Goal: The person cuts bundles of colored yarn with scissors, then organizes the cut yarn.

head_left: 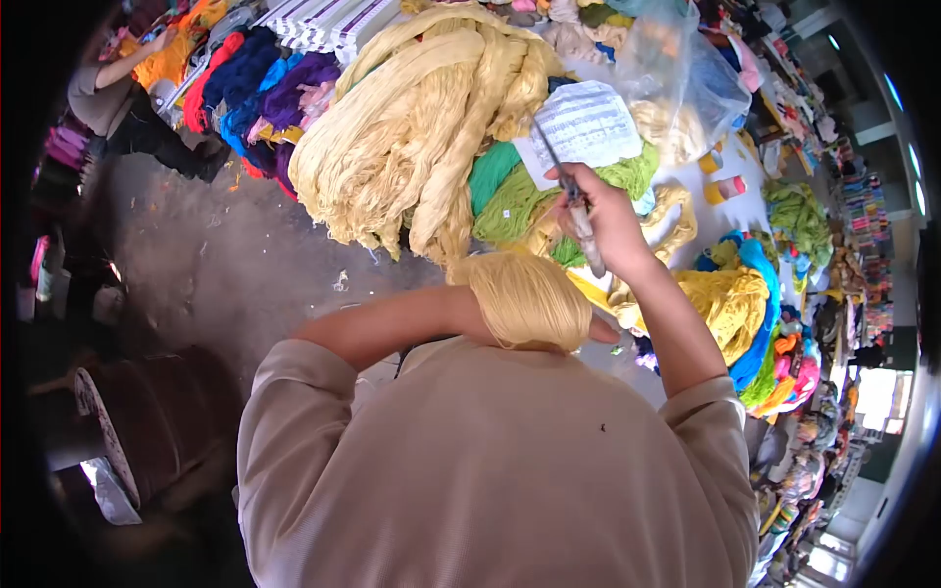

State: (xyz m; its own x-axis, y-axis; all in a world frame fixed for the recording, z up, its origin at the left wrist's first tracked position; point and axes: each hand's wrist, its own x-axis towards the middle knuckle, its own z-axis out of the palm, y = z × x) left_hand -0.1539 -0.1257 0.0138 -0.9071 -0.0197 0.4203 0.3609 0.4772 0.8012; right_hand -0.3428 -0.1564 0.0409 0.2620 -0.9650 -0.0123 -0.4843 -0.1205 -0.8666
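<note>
A skein of pale yellow yarn (529,302) is looped around my left hand (604,331), which lies across in front of my chest. Most of that hand is hidden under the strands; the fingertips stick out straight past the skein. Higher up and to the right, my right hand (610,223) is closed around a knife (584,230) with a thin dark blade and a worn, pale handle. Its blade points up and away, in front of a written sheet of paper (585,125). Just beyond my left hand lies a big heap of cream yarn (402,137).
Green skeins (515,201) lie beside the cream heap, with yellow yarn (725,309) and blue yarn (757,323) at right. A clear plastic bag (691,73) is at the back. A brown drum (157,421) stands lower left. Another person (123,103) works at upper left.
</note>
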